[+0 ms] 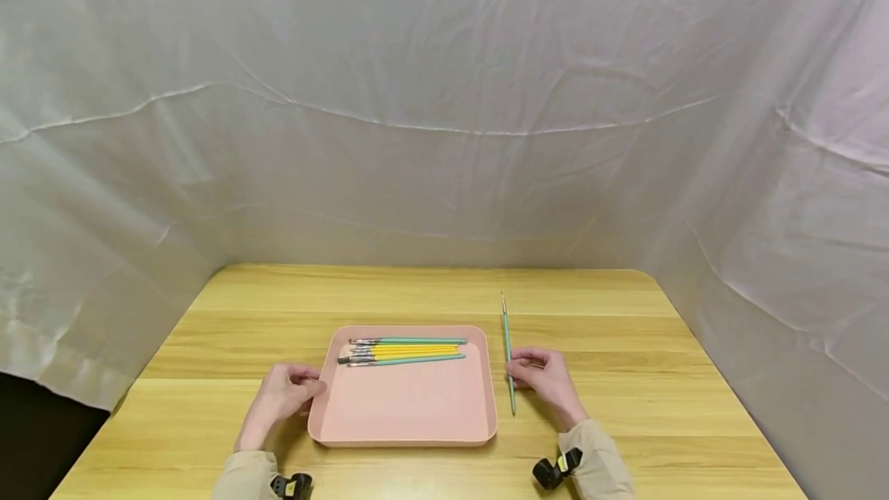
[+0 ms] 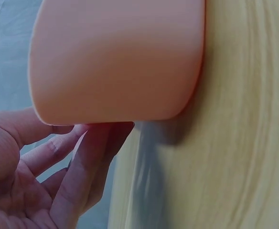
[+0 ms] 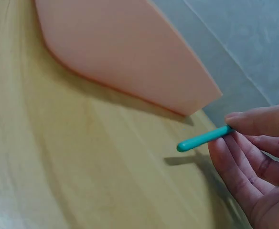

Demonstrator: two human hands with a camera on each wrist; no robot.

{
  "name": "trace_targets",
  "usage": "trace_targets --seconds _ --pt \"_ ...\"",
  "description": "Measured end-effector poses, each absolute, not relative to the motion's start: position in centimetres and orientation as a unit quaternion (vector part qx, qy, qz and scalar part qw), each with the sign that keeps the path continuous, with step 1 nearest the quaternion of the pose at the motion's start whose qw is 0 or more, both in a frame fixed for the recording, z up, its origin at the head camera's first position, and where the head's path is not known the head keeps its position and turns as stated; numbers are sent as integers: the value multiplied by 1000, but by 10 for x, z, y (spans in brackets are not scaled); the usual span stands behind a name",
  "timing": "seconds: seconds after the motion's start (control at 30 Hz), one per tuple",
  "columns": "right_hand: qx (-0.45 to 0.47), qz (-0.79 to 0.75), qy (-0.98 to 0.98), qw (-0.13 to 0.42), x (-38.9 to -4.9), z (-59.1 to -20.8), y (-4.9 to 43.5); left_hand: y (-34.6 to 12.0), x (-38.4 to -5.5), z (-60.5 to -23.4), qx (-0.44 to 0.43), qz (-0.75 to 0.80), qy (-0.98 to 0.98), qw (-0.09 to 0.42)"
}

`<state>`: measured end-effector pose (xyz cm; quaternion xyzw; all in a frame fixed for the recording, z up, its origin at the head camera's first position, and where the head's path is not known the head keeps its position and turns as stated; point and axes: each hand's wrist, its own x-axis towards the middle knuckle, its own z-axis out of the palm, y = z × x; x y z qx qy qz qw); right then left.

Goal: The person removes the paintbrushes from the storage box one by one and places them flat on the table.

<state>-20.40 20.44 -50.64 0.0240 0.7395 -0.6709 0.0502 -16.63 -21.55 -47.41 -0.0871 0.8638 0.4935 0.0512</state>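
Note:
A teal-handled paintbrush [image 1: 508, 338] is pinched between the thumb and fingers of my right hand [image 1: 545, 378], just right of the pink tray [image 1: 410, 444]. Its bristles point to the far side of the table. In the right wrist view the rounded handle end [image 3: 201, 139] sticks out past the fingertips, above the tabletop. My left hand [image 1: 281, 396] holds the tray's left side, the thumb at the rim and the fingers against the outer wall. Inside the tray, near its far side, several paintbrushes [image 1: 413, 351] with teal and yellow handles lie side by side, bristles to the left.
The tray rests on a light wooden table [image 1: 667, 407]. Grey cloth [image 1: 444, 176] hangs behind the table and along both sides. A black camera [image 1: 549, 474] sits on the right wrist and another camera [image 1: 299, 486] on the left.

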Motion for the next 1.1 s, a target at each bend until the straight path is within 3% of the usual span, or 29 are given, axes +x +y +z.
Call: trace_targets --seconds 1.1 --pt "32 -560 827 -38 -199 -522 195 -217 -166 -475 -77 498 862 52"
